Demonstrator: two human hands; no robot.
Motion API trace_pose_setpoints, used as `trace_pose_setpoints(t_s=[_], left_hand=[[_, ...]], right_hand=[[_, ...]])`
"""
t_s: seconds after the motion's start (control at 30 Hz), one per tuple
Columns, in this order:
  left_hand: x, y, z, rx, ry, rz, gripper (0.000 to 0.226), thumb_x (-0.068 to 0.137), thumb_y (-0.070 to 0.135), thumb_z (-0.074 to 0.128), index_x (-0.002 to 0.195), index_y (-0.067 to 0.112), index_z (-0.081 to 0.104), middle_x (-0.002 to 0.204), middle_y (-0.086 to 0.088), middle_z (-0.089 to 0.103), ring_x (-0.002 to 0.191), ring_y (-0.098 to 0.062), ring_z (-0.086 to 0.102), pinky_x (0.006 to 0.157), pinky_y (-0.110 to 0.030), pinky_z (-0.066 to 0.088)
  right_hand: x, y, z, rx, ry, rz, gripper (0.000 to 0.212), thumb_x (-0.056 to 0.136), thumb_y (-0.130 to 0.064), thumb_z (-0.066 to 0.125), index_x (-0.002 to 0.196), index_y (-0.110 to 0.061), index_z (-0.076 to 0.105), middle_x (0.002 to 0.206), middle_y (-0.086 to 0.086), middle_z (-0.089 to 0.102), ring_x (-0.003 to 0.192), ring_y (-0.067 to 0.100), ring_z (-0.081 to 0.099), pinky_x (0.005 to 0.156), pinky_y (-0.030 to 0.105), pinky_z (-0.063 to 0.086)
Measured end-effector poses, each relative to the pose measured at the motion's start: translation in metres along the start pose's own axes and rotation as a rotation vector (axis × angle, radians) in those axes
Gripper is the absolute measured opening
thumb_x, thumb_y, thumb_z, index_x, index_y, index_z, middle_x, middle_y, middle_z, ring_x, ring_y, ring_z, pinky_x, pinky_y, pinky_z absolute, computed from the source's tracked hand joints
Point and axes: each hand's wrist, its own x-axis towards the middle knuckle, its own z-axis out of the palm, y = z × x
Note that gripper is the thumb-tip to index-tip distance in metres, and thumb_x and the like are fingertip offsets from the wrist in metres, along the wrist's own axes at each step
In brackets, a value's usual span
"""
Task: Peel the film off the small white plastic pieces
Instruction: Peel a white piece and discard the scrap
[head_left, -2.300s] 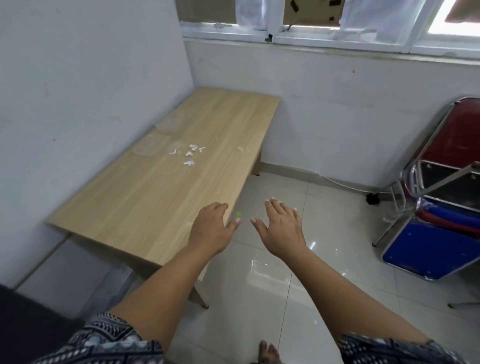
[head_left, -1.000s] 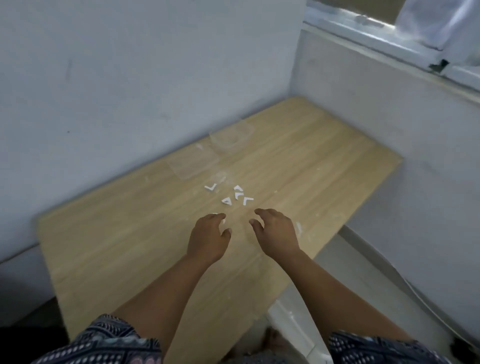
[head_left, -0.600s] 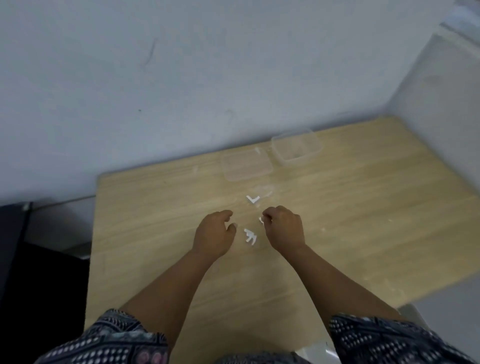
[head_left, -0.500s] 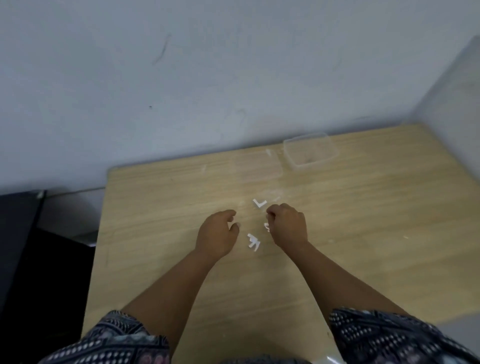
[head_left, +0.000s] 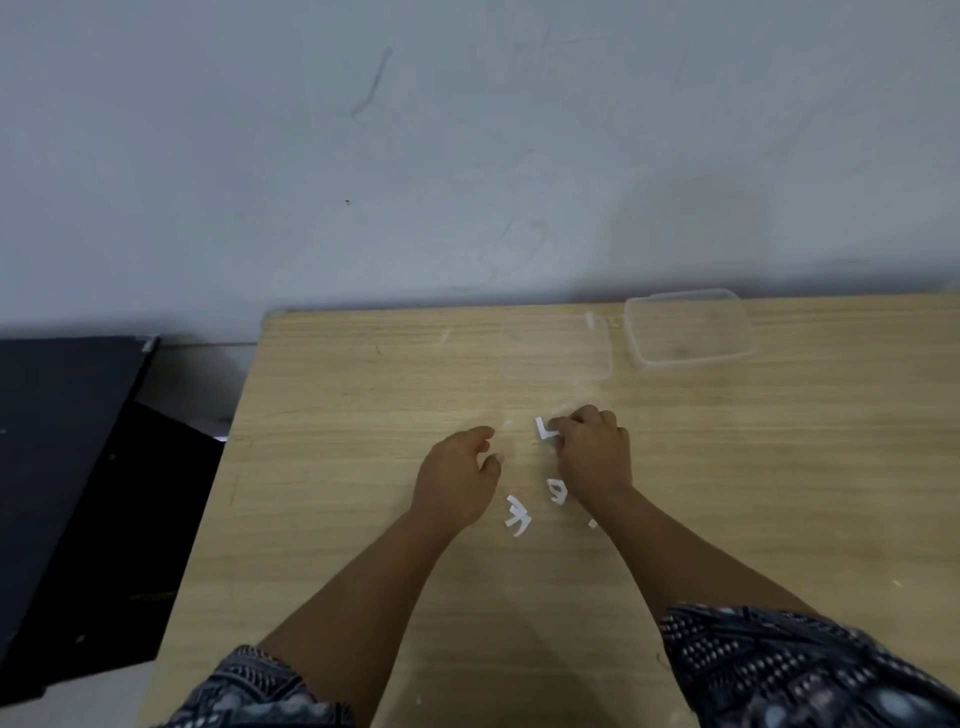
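Several small white plastic pieces lie on the wooden table (head_left: 332, 519). An L-shaped piece (head_left: 542, 429) sits farthest from me, and the curled fingertips of my right hand (head_left: 595, 457) pinch its right end. A triangular piece (head_left: 557, 491) lies by my right wrist. Two overlapping pieces (head_left: 518, 515) lie between my forearms. My left hand (head_left: 456, 480) hovers to the left of them with loosely curled fingers and holds nothing. Whether film is on the pieces is too small to tell.
A clear plastic container (head_left: 635, 358) stands near the wall at the table's back right. Its flat clear lid (head_left: 556, 349) lies just left of it. A black cabinet (head_left: 67, 493) stands beside the table's left edge. The grey wall runs along the back.
My view has swung to face the wall and closed in on the table. My right hand has reached forward onto the L-shaped piece. My left hand has kept beside it.
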Motion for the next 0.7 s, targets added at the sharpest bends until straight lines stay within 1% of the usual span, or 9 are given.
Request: trace_pose_setpoints(t_s=[0.1, 0.23, 0.33, 0.5, 0.57, 0.7], left_hand=[[0.000, -0.001, -0.003, 0.005, 0.005, 0.006, 0.039, 0.092, 0.027, 0.061, 0.131, 0.018, 0.058, 0.117, 0.002, 0.068, 0.110, -0.013, 0.061, 0.096, -0.028, 0.046], [0.000, -0.002, -0.012, -0.009, 0.023, 0.025, 0.039, 0.092, 0.026, 0.061, 0.130, 0.017, 0.059, 0.115, 0.002, 0.068, 0.108, -0.012, 0.061, 0.093, -0.025, 0.045], [-0.002, -0.001, -0.022, -0.041, 0.044, 0.046, 0.038, 0.092, 0.025, 0.062, 0.129, 0.017, 0.060, 0.114, 0.002, 0.069, 0.106, -0.012, 0.062, 0.092, -0.024, 0.044], [-0.008, 0.006, -0.042, -0.097, 0.099, 0.122, 0.035, 0.091, 0.022, 0.063, 0.126, 0.018, 0.062, 0.110, 0.000, 0.070, 0.102, -0.012, 0.064, 0.089, -0.022, 0.043], [-0.011, 0.011, -0.052, -0.142, 0.117, 0.147, 0.035, 0.092, 0.022, 0.062, 0.128, 0.020, 0.062, 0.111, 0.000, 0.069, 0.101, -0.012, 0.064, 0.089, -0.021, 0.043], [-0.019, 0.018, -0.072, -0.175, 0.091, 0.209, 0.037, 0.096, 0.023, 0.057, 0.132, 0.025, 0.058, 0.118, 0.002, 0.064, 0.100, -0.011, 0.062, 0.087, -0.018, 0.039]], right_hand=[[0.002, -0.002, -0.003, -0.017, -0.024, 0.001, 0.030, 0.094, -0.016, 0.053, 0.120, -0.023, 0.067, 0.121, 0.003, 0.062, 0.112, 0.026, 0.052, 0.091, 0.037, 0.037], [-0.003, -0.012, -0.013, 0.009, -0.015, 0.026, 0.024, 0.099, -0.027, 0.049, 0.119, -0.022, 0.062, 0.107, -0.001, 0.067, 0.102, 0.023, 0.058, 0.088, 0.036, 0.037], [-0.010, -0.024, -0.023, 0.082, 0.022, 0.031, 0.026, 0.099, -0.030, 0.051, 0.121, -0.024, 0.062, 0.106, -0.002, 0.068, 0.101, 0.024, 0.059, 0.088, 0.037, 0.035], [-0.031, -0.052, -0.042, 0.192, 0.110, -0.043, 0.026, 0.095, -0.028, 0.059, 0.119, -0.022, 0.066, 0.107, -0.001, 0.070, 0.100, 0.025, 0.062, 0.085, 0.037, 0.039], [-0.040, -0.064, -0.050, 0.214, 0.130, -0.074, 0.026, 0.095, -0.028, 0.059, 0.119, -0.022, 0.066, 0.108, -0.001, 0.070, 0.101, 0.024, 0.061, 0.086, 0.037, 0.040], [-0.058, -0.084, -0.063, 0.238, 0.151, -0.111, 0.023, 0.096, -0.028, 0.059, 0.117, -0.022, 0.066, 0.108, -0.003, 0.070, 0.102, 0.023, 0.060, 0.087, 0.037, 0.040]])
